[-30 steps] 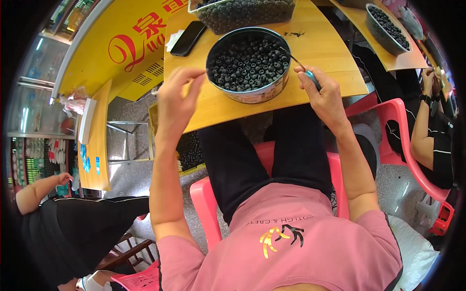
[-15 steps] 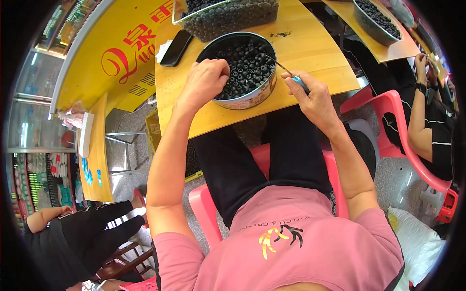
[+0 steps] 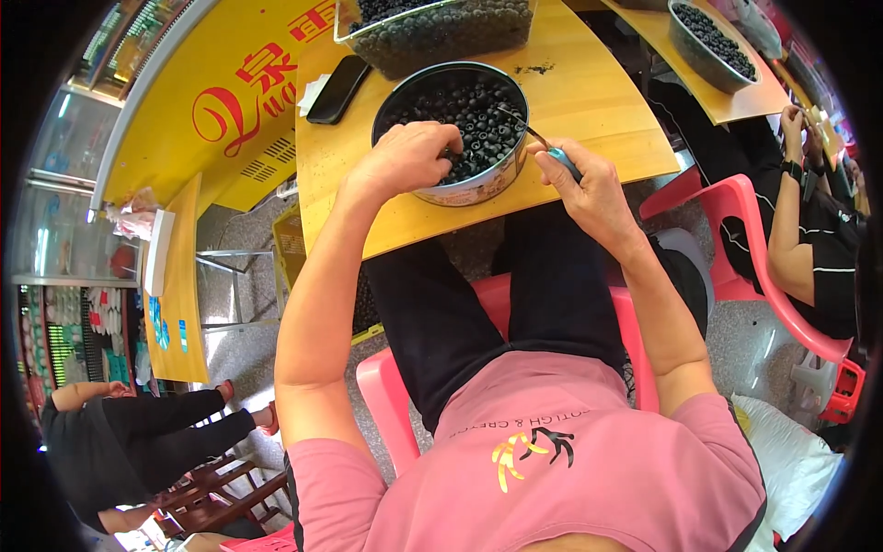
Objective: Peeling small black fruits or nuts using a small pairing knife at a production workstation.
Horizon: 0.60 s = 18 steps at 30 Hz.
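Observation:
A round tin [image 3: 483, 190] with a dark inside stands near the table's front edge, full of small black bead-like balls [image 3: 487, 138], many showing a pale ring or hole. My left hand [image 3: 405, 158] reaches over its left rim, fingers curled down among the balls; whatever the fingertips pinch is hidden. Closed around the blue handle of a thin metal-shafted tool [image 3: 564, 165] is my right hand [image 3: 589, 190], just outside the right rim. The tool's shaft slants left over the tin; its exact kind is unclear.
Behind the tin, a clear plastic container [image 3: 441, 41] holds more black balls. A black phone [image 3: 338, 89] lies at the left of the wooden table [image 3: 598, 120]. Rightward, a co-worker's hands [image 3: 798, 124] show near a metal bowl [image 3: 685, 53] of black balls and a pink chair [image 3: 759, 221].
My left hand has shifted rightward and slightly nearer, deeper over the tin. My right hand with the tool has moved slightly left. At lower left, a person in black has changed stance.

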Each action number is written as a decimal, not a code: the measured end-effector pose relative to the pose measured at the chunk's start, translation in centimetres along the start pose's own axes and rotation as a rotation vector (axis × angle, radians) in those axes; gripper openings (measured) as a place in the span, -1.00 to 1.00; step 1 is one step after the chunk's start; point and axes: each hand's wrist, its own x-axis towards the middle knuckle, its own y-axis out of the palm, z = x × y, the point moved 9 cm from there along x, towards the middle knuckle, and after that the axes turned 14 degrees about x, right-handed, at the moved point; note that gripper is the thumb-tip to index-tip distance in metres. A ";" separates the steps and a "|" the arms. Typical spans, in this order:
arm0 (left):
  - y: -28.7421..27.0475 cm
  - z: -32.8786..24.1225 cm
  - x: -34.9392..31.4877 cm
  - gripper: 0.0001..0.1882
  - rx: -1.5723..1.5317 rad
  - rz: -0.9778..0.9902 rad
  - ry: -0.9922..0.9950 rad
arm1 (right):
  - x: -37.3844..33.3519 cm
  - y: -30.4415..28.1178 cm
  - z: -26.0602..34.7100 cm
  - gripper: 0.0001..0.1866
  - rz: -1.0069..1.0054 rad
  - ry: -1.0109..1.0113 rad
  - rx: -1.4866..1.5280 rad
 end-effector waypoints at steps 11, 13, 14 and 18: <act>-2.8 -1.7 -1.9 -0.77 -0.944 -0.144 -0.106 | 0.4 0.4 1.5 -0.74 0.030 0.073 0.159; -3.5 -3.3 -2.8 -0.75 -1.054 -0.193 -0.089 | 0.4 0.4 1.9 -0.73 0.021 0.106 0.203; -4.1 -3.9 -3.5 -0.73 -1.160 -0.252 -0.082 | 0.5 0.6 2.4 -0.72 0.027 0.089 0.239; -3.7 -5.6 -4.8 -0.73 -1.416 -0.392 -0.063 | 0.1 2.0 3.4 -0.72 0.066 0.109 0.384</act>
